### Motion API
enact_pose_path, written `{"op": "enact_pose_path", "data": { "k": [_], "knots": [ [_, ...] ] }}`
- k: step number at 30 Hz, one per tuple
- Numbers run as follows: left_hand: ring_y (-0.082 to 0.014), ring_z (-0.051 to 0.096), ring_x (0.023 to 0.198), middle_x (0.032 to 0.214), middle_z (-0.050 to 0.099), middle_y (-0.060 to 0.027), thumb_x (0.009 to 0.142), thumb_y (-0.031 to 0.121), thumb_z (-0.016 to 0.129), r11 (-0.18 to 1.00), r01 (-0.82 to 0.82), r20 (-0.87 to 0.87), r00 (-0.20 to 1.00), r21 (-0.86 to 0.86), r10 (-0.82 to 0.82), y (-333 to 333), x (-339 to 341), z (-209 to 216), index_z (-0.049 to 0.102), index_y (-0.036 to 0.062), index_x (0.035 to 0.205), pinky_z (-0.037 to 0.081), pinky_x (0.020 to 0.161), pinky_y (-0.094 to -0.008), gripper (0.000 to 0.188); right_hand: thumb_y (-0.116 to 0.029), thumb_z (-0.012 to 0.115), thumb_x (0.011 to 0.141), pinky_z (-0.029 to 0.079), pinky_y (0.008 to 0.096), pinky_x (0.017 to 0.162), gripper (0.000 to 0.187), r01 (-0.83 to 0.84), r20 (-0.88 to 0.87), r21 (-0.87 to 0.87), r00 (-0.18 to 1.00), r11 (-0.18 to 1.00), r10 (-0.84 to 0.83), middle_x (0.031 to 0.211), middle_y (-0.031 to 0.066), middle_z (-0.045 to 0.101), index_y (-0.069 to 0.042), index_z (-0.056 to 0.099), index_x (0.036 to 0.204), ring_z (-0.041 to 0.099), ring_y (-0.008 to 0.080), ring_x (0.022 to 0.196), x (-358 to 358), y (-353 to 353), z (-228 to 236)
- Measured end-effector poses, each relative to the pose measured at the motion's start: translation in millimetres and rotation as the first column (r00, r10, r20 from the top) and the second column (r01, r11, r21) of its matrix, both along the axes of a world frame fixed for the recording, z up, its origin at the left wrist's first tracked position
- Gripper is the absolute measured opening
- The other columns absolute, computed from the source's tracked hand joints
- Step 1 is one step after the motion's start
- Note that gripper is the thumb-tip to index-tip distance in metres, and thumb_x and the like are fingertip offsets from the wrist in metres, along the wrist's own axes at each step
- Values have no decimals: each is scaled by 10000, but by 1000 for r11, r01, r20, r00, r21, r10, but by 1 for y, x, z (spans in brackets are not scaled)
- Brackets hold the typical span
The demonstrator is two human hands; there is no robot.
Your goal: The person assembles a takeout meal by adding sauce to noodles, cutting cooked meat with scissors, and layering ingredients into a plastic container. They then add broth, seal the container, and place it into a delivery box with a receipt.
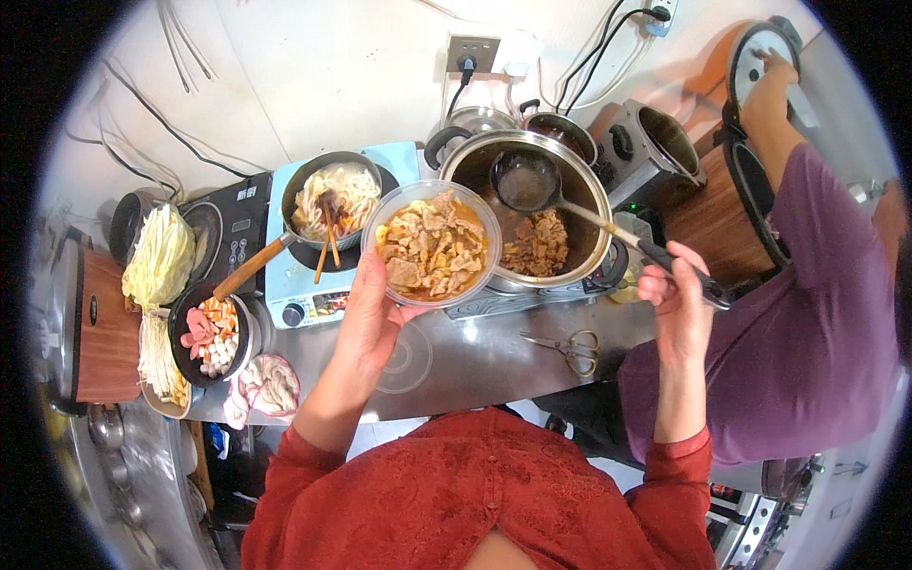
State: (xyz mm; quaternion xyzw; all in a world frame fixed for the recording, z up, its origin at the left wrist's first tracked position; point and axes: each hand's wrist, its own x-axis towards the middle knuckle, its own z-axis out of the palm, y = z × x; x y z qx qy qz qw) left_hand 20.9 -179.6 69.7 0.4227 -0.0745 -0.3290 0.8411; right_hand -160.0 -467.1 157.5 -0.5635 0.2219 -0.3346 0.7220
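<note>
My left hand (369, 309) grips a clear round plastic bowl (495, 237) from its near left side. Sliced meat in brownish broth (437, 249) nearly fills it. In my right hand (682, 302) is the black handle of a ladle (525, 180), fingers closed round it. The ladle's dark scoop hangs over the large steel pot (604, 214), tilted, and its contents are hard to make out. Cooked meat pieces (540, 245) lie in the pot's lower part. The plastic bowl overlaps the pot's left edge in view.
Left of the bowl, a saucepan (291, 204) of noodles with chopsticks (329, 249) sits on a blue cooker (394, 161). Further left are cabbage (157, 256), a black bowl (179, 351) and a cloth (269, 385). Scissors (575, 351) lie nearer me. A co-worker in purple (760, 351) touches a cooker lid (760, 57).
</note>
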Motion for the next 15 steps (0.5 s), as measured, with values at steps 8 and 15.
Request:
{"op": "enact_pose_path", "data": {
  "k": [8, 15],
  "knots": [
    [-261, 552, 1217, 1411, 469, -117, 928, 561, 504, 995, -100, 7, 995, -2, 100, 11, 3, 0, 313, 97, 1456, 547, 925, -433, 728, -10, 692, 814, 516, 285, 685, 223, -303, -300, -739, 948, 602, 108, 871, 91, 666, -16, 674, 1036, 661, 181, 769, 24, -18, -57],
    [-242, 538, 1229, 1424, 464, -93, 882, 642, 500, 973, -221, -18, 975, 61, 222, 21, 11, 6, 317, 89, 1461, 532, 910, -394, 821, 4, 685, 789, 495, 306, 714, 198, -324, -329, -876, 943, 358, 48, 852, 113, 649, -23, 674, 985, 643, 234, 775, 68, -39, -68]
  ]
}}
